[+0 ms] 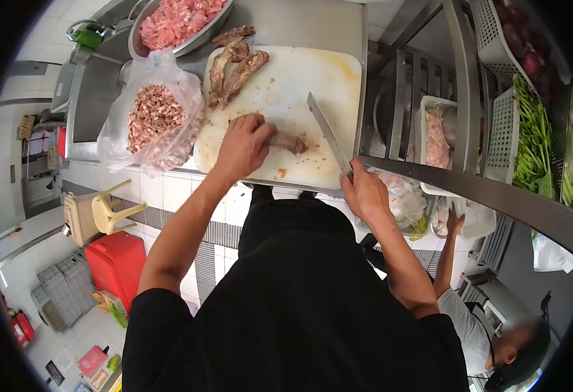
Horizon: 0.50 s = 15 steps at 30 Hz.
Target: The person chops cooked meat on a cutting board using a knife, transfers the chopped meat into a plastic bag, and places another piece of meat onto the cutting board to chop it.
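My left hand (244, 145) presses curled fingers down on a brown strip of cooked meat (288, 142) lying on the white cutting board (312, 72). My right hand (367, 193) is closed round the handle of a knife (327, 130). The blade points away from me over the board's right side, apart from the meat. More brown meat strips (244, 73) lie at the board's upper left, and small crumbs are scattered about. Beside the board on the left sits a clear plastic bag (192, 98) filled with diced meat (156, 117).
A metal bowl (224, 25) of raw pink meat stands beyond the bag. To the right, a metal rack (463, 85) holds baskets of green vegetables (533, 140) and onions. At lower right, a co-worker (469, 333) reaches towards a white container. A red bin (113, 264) stands behind left.
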Tool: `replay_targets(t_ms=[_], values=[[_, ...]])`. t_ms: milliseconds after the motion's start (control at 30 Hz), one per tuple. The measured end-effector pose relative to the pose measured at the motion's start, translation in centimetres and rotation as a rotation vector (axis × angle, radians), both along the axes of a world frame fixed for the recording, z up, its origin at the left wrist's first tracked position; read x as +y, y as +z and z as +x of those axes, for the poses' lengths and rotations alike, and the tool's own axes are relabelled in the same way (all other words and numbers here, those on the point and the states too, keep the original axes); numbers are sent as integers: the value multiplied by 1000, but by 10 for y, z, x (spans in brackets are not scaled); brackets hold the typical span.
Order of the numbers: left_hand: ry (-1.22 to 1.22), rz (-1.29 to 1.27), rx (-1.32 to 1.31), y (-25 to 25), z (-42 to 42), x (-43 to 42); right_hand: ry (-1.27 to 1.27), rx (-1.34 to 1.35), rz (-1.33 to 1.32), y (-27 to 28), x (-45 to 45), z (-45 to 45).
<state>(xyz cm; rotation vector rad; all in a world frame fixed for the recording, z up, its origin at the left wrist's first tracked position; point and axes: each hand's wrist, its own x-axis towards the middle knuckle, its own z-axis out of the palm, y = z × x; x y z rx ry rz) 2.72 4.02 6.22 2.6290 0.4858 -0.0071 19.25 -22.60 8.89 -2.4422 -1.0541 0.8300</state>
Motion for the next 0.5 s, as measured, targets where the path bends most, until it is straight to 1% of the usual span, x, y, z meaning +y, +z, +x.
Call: replay_targets(t_ms=[33,67,100,167,200,267,367,433,500], values=[[-85,194,-177,-10,-12,-9,-20,22,-31,0,1,0],[-101,248,-145,-19,-24,-18,-38,44,-62,0,2,0],[-94,242,-144,-18,-31,-24,-32,44,-69,0,2,0],[-102,143,-259,-17,-39,-31,-3,-5,-27,-1,3,2],[-90,161,-296,-20,-39,-30,2,-9,-36,3,5,3],[-55,163,-282,-28,-32,-32,-8,47,-59,18,11,5],[13,184,-302,-36,-15,-47,18,-25,-22,24,9,3],[109,182,-319,-35,-5,-59,8,-21,-18,27,7,0],[116,162,-295,-29,-2,-62,-5,-16,-17,24,4,0]])
